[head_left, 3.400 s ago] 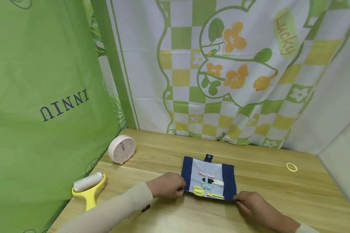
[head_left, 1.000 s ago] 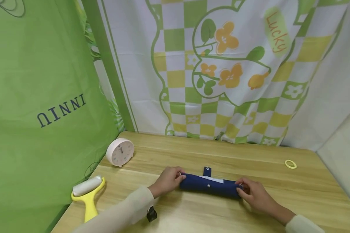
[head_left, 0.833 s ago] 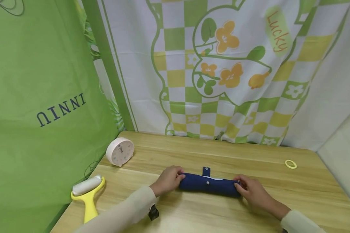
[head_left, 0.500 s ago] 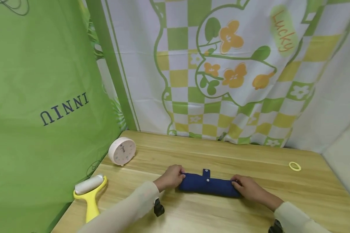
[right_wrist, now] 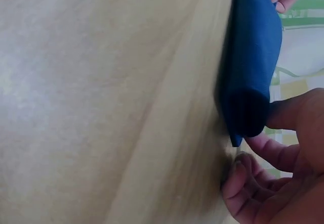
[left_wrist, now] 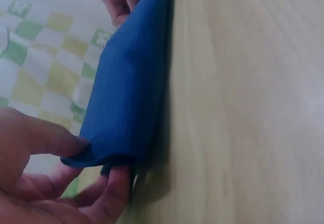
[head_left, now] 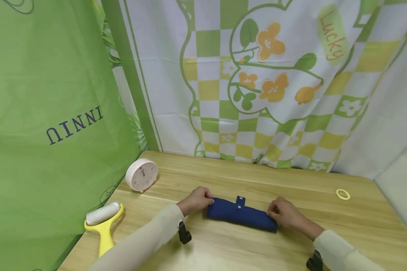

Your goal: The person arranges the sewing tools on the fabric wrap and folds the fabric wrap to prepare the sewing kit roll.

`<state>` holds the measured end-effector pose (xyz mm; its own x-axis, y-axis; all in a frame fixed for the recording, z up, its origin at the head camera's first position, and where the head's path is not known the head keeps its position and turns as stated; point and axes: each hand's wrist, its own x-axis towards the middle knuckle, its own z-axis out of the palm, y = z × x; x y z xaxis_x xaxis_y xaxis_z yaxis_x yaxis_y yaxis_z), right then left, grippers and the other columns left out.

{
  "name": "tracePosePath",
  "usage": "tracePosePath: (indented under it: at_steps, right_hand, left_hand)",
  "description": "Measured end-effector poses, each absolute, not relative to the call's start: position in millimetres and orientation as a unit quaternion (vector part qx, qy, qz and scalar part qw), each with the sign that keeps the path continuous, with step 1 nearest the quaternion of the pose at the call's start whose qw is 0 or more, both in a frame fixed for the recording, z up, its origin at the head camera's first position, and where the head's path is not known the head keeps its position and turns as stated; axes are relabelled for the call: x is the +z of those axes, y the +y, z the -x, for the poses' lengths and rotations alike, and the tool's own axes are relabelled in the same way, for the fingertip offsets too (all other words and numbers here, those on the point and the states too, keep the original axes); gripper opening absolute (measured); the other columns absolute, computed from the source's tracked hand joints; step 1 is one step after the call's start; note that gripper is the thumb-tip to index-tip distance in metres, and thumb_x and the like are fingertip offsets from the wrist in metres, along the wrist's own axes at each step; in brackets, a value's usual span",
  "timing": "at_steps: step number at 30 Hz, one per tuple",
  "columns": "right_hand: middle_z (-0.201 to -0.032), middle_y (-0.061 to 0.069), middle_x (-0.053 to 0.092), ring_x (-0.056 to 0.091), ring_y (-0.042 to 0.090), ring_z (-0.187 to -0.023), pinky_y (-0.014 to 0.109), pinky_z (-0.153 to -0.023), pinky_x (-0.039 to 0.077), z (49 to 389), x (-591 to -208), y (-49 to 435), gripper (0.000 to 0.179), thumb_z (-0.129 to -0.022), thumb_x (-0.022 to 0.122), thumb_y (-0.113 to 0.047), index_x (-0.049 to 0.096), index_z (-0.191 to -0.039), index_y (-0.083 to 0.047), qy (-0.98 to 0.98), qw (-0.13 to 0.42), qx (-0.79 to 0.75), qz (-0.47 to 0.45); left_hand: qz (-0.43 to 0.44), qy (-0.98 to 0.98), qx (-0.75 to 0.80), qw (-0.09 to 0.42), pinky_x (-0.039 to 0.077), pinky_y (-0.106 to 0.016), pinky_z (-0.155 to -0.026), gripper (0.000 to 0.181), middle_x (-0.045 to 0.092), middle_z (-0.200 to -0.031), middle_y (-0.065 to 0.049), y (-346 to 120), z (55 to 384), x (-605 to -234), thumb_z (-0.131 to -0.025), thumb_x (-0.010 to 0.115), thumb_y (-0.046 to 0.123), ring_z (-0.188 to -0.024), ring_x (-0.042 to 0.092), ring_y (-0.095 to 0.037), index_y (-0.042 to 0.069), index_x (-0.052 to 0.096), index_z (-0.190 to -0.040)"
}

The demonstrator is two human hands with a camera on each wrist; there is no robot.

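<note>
In the head view, a navy fabric sewing kit pouch (head_left: 240, 218) is folded into a long bundle on the wooden table. A short strap with a metal snap (head_left: 240, 198) sticks up behind it, and another snap stud shows on the fold's top edge. My left hand (head_left: 196, 200) pinches the left end, thumb on the cloth and fingers beneath in the left wrist view. At the right end my right hand (head_left: 286, 214) pinches the upper corner; the right wrist view shows its thumb and index finger on the rolled cloth (right_wrist: 253, 47). The pouch's contents are hidden.
A pink round clock (head_left: 142, 175) stands at the back left. Nearer on that side lies a yellow-handled lint roller (head_left: 103, 222). A yellow ring (head_left: 343, 194) lies at the right. Curtains hang behind and along the left of the table (head_left: 196, 169).
The pouch lay spread, showing yellow scissors and other small tools; both hands have folded its near side over them toward the strap. Lately its right end has tilted slightly nearer.
</note>
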<state>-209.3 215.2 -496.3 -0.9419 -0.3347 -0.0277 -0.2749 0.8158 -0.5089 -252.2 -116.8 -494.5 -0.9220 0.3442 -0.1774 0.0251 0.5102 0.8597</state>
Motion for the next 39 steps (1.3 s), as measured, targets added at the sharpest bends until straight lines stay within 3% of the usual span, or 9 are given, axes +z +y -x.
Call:
tracePosePath:
  at_steps: [8,11,15,18,21,25,28,34,39]
  right_hand:
    - [-0.082,-0.003,0.055,0.046,0.006,-0.069,0.023,-0.061,0.04,208,-501,213,0.016,-0.093,0.07,-0.017,0.061,-0.08,-0.014,0.954,0.054,-0.22,0.198]
    - [-0.08,-0.004,0.054,0.046,0.005,-0.068,0.023,-0.06,0.039,210,-501,213,0.017,-0.092,0.071,-0.019,0.061,-0.078,-0.015,0.957,0.048,-0.204,0.201]
    - [-0.078,-0.005,0.054,0.046,0.006,-0.067,0.024,-0.06,0.039,211,-498,212,0.018,-0.092,0.071,-0.019,0.061,-0.077,-0.016,0.958,0.057,-0.193,0.204]
    - [-0.079,-0.005,0.056,0.049,0.005,-0.068,0.023,-0.06,0.041,212,-490,211,0.015,-0.092,0.07,-0.018,0.063,-0.08,-0.015,0.956,0.06,-0.197,0.211]
    - [-0.082,-0.002,0.063,0.056,0.006,-0.072,0.024,-0.061,0.046,216,-479,206,0.007,-0.094,0.068,-0.014,0.067,-0.088,-0.011,0.952,0.044,-0.214,0.214]
    - [-0.095,0.007,0.072,0.067,0.017,-0.082,0.032,-0.068,0.055,227,-465,186,0.014,-0.097,0.062,-0.011,0.07,-0.105,-0.002,0.946,0.048,-0.232,0.219]
    - [-0.1,0.012,0.073,0.069,0.023,-0.087,0.039,-0.074,0.056,239,-464,165,0.024,-0.1,0.058,-0.013,0.068,-0.115,0.002,0.941,0.099,-0.229,0.228]
    - [-0.078,0.006,0.068,0.058,0.014,-0.067,0.028,-0.062,0.048,261,-477,139,0.018,-0.097,0.062,-0.012,0.071,-0.101,0.002,0.932,0.159,-0.27,0.181]
    - [-0.076,0.004,0.066,0.056,0.009,-0.063,0.022,-0.055,0.045,264,-486,136,0.013,-0.091,0.066,-0.007,0.069,-0.096,0.005,0.915,0.176,-0.349,0.102]
  left_hand:
    - [-0.111,0.857,0.467,0.19,0.043,-0.021,-0.054,0.012,0.054,-0.074,-0.001,-122,262,-502,-0.09,0.068,-0.002,-0.059,0.05,-0.011,0.004,0.058,-0.096]
    - [-0.139,0.877,0.424,0.176,0.047,-0.024,-0.057,0.014,0.062,-0.081,-0.004,-120,265,-501,-0.091,0.068,0.003,-0.064,0.057,-0.012,0.006,0.06,-0.101]
    - [-0.221,0.91,0.333,0.107,0.055,-0.03,-0.078,0.018,0.073,-0.102,-0.009,-112,263,-499,-0.092,0.067,0.013,-0.088,0.068,-0.017,0.008,0.068,-0.11]
    - [-0.295,0.915,0.27,0.048,0.052,-0.034,-0.097,0.026,0.073,-0.116,-0.005,-100,256,-498,-0.096,0.066,0.022,-0.11,0.067,-0.019,0.011,0.07,-0.119]
    - [-0.35,0.909,0.227,0.017,0.048,-0.035,-0.106,0.031,0.071,-0.122,0.001,-86,244,-495,-0.097,0.066,0.031,-0.119,0.063,-0.018,0.015,0.07,-0.124]
    - [-0.377,0.907,0.187,-0.002,0.048,-0.032,-0.105,0.033,0.071,-0.121,0.004,-75,235,-491,-0.097,0.066,0.036,-0.119,0.062,-0.015,0.015,0.072,-0.122]
    - [-0.389,0.906,0.164,-0.013,0.048,-0.03,-0.104,0.032,0.072,-0.12,0.005,-73,236,-493,-0.097,0.065,0.037,-0.117,0.063,-0.013,0.016,0.073,-0.12]
    - [-0.422,0.894,0.151,-0.025,0.048,-0.027,-0.104,0.032,0.074,-0.117,0.005,-75,244,-500,-0.099,0.063,0.037,-0.115,0.065,-0.01,0.016,0.074,-0.121]
    - [-0.423,0.887,0.182,0.011,0.047,-0.024,-0.106,0.032,0.073,-0.119,0.004,-78,246,-502,-0.1,0.062,0.034,-0.116,0.065,-0.009,0.016,0.072,-0.124]
